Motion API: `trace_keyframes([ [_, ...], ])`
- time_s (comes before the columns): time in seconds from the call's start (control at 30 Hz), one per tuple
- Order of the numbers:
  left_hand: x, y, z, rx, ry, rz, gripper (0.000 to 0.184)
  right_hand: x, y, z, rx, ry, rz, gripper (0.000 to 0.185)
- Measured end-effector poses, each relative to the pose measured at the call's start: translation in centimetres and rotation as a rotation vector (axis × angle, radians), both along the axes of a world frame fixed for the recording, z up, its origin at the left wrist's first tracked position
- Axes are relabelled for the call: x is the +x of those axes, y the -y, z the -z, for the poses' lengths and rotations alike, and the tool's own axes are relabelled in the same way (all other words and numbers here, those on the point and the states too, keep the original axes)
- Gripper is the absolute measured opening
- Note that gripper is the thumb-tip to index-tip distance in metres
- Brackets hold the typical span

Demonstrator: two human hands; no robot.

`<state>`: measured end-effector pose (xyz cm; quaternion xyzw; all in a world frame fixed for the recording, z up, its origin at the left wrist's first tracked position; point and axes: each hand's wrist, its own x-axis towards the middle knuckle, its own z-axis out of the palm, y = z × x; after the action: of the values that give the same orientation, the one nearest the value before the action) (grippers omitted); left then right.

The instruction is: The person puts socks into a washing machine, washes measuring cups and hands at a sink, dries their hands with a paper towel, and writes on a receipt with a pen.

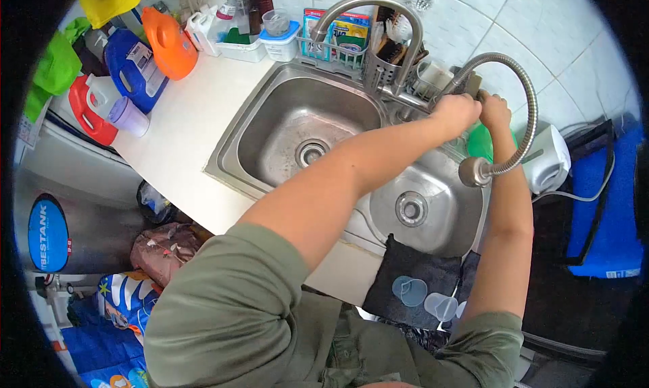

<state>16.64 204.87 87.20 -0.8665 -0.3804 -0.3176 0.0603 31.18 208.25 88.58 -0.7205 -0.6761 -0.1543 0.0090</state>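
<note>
My left hand (460, 112) is closed at the back right corner of the sink, beside the base of the flexible spout (529, 90). Close against it, my right hand (495, 111) is also closed, with its fingers curled. A small beige object (473, 85) shows just behind the fingers; what each hand grips is too small and hidden to name. Under my right wrist lies a round green item (480, 143). The spout's round head (475, 172) hangs over the right sink basin (433, 192), left of my right forearm.
The left basin (304, 117) has a curved steel faucet (416, 30) behind it. A brush holder (382, 70) and rack (334, 57) stand at the wall. Detergent bottles (138, 67) line the left counter (182, 124). Plastic cups (410, 291) rest on a black cloth (392, 273) in front.
</note>
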Motion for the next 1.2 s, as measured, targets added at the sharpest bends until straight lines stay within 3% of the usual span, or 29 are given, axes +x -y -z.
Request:
trace_keyframes([
  [0.07,0.6,0.0,-0.1,-0.114,-0.12,-0.032,0.015,0.5,-0.5,0.5,0.023,0.025,-0.031,0.03],
  [0.13,1.1,0.0,-0.4,-0.076,-0.135,-0.061,0.014,1.4,-1.9,-0.2,-0.024,-0.168,-0.069,0.028],
  [0.27,-0.1,0.9,-1.0,0.002,-0.185,0.071,0.014,2.7,-3.1,-0.8,0.483,-0.505,-0.213,0.028],
  [0.33,0.0,0.7,0.2,0.086,-0.245,0.062,0.016,4.4,-5.6,0.2,0.444,-0.696,-0.399,0.031],
  [0.4,0.5,0.3,1.6,0.174,-0.301,0.034,0.018,3.7,-4.4,0.1,0.187,-0.808,-0.337,0.029],
  [0.43,0.6,0.2,2.2,0.155,-0.288,0.032,0.021,3.5,-4.3,0.2,0.078,-0.598,-0.258,0.034],
  [0.47,0.8,-0.1,2.6,0.138,-0.275,0.027,0.023,3.6,-4.7,1.6,0.162,-0.6,-0.334,0.037],
  [0.57,1.5,-0.8,2.5,0.171,-0.283,0.021,0.03,2.7,-3.7,1.6,0.031,-0.878,-0.304,0.044],
  [0.63,1.6,-1.2,1.7,0.238,-0.281,0.028,0.032,3.1,-4.6,2.6,0.042,-0.86,-0.336,0.046],
  [0.67,1.6,-1.5,1.3,0.154,-0.379,-0.005,0.032,3.3,-4.8,3.2,0.047,-0.841,-0.37,0.049],
  [0.73,1.6,-2.0,0.7,0.073,-0.476,-0.035,0.033,3.0,-4.9,3.2,0.028,-0.674,-0.311,0.053],
  [0.83,1.9,-2.2,-0.3,0.072,-0.596,-0.068,0.028,2.4,-3.8,2.8,0.036,-0.709,-0.303,0.055],
  [0.93,2.6,-3.3,-1.1,-0.029,-0.625,-0.074,0.028,2.5,-4.4,3.1,0.03,-0.489,-0.21,0.059],
  [1.0,3.2,-4.1,-1.3,-0.017,-0.641,-0.093,0.031,2.9,-5.4,3.5,0.057,-0.514,-0.135,0.06],
  [1.03,3.6,-4.5,-1.2,-0.039,-0.63,-0.156,0.033,3.1,-5.5,3.2,0.118,-0.567,-0.235,0.058],
  [1.2,3.8,-5.3,-1.3,-0.075,-0.628,-0.238,0.04,3.9,-5.5,1.4,0.132,-0.789,-0.22,0.06],
])
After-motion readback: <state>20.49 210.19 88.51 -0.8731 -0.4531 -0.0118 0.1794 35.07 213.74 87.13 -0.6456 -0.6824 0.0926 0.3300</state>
